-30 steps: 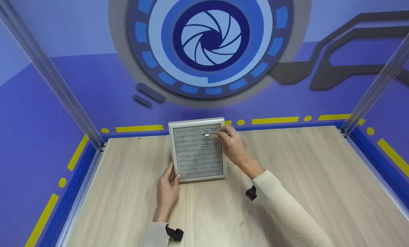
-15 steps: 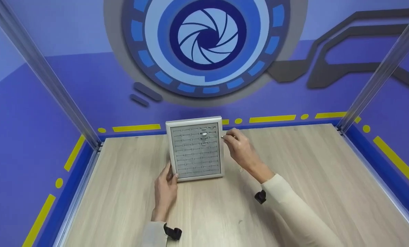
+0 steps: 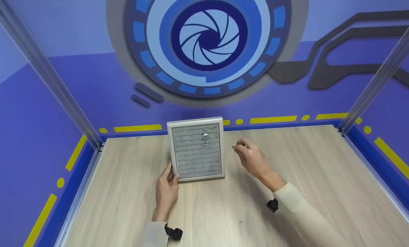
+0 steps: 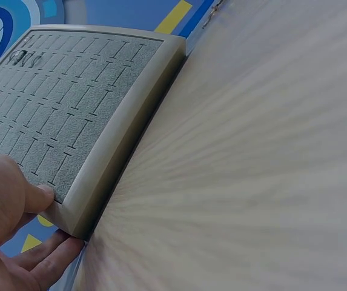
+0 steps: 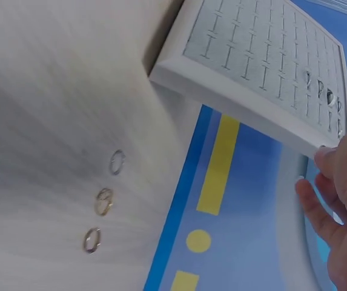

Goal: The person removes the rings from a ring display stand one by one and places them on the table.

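A ring display tray (image 3: 198,120) with a white frame and slotted grey insert stands tilted up on the table near the back wall. Several silver rings (image 3: 205,134) sit in its upper right slots. My left hand (image 3: 166,192) holds the tray's lower left corner, thumb on the front edge and fingers at the side and underneath, as the left wrist view shows. To the right of the tray, apart from it, my right hand (image 3: 254,159) pinches a small silver ring (image 3: 233,146) between thumb and fingertip. That ring is mostly covered by the fingers.
On the table in the right wrist view lie a silver ring (image 5: 117,162), a gold ring (image 5: 104,202) and a darker-toned ring (image 5: 92,240). The wooden table (image 3: 128,192) is enclosed by blue printed walls (image 3: 87,82) with metal corner posts (image 3: 379,72).
My right hand has moved from the tray's upper right slots out to the right and down, a silver ring in its fingertips. The left hand keeps holding the tray in place.
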### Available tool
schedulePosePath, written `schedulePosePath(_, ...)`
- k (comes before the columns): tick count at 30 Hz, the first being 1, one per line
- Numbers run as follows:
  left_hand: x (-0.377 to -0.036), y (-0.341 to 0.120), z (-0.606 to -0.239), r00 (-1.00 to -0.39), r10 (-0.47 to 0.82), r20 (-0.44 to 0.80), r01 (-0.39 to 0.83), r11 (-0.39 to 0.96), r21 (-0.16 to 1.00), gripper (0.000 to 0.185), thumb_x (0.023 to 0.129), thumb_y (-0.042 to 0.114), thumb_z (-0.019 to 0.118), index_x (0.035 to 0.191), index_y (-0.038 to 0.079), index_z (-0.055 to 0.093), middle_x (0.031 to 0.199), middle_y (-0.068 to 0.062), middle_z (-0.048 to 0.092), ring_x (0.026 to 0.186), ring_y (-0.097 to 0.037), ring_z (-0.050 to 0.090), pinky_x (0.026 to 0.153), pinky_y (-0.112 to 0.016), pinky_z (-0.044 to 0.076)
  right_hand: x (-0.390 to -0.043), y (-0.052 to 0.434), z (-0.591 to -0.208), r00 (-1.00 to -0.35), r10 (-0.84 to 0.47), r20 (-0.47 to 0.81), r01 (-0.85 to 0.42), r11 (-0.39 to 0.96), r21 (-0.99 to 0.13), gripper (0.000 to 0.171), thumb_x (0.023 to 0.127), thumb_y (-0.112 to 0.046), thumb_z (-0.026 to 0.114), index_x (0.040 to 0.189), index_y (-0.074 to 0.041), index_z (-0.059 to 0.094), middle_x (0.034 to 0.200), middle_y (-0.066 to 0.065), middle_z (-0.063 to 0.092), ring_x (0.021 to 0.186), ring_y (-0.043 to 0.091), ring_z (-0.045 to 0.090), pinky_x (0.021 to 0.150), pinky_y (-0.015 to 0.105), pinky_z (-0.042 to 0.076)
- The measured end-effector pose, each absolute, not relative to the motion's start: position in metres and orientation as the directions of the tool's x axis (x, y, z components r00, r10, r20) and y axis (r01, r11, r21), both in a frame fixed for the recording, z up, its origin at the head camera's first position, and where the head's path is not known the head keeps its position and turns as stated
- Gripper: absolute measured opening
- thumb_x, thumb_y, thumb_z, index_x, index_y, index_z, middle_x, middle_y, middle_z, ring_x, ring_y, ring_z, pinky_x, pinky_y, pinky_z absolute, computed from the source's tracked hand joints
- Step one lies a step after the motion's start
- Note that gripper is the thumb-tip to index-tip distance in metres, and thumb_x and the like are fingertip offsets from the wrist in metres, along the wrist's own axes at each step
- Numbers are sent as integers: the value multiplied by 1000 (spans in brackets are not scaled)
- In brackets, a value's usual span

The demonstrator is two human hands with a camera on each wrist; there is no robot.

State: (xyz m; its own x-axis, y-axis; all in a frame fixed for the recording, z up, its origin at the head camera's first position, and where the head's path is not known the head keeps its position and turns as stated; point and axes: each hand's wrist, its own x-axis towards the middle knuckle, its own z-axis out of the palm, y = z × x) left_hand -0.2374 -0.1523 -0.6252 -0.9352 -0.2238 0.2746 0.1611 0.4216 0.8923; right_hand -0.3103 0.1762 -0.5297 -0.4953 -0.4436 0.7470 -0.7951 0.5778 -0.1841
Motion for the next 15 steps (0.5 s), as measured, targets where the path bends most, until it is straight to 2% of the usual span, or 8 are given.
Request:
schedulePosePath(8, -233, -153, -626, -937, -215, 275, 166, 418, 893, 66, 101, -6, 66, 162, 1, 42, 159, -25, 51, 138, -39, 60, 109, -32, 58, -299, 189, -546, -563, -468, 681, -757, 622, -199, 12, 92, 10, 77, 97, 0, 78, 100, 12, 68, 86, 24, 74, 72, 33, 68)
schedulePosePath(15, -235, -152, -625, -941, -214, 262, 159, 405, 901, 65, 102, -5, 66, 162, 1, 42, 161, -24, 49, 140, -38, 59, 110, -32, 57, -292, 199, -562, -642, -453, 618, -707, 661, -250, 10, 94, 8, 76, 98, 1, 80, 100, 10, 69, 87, 22, 73, 72, 31, 67)
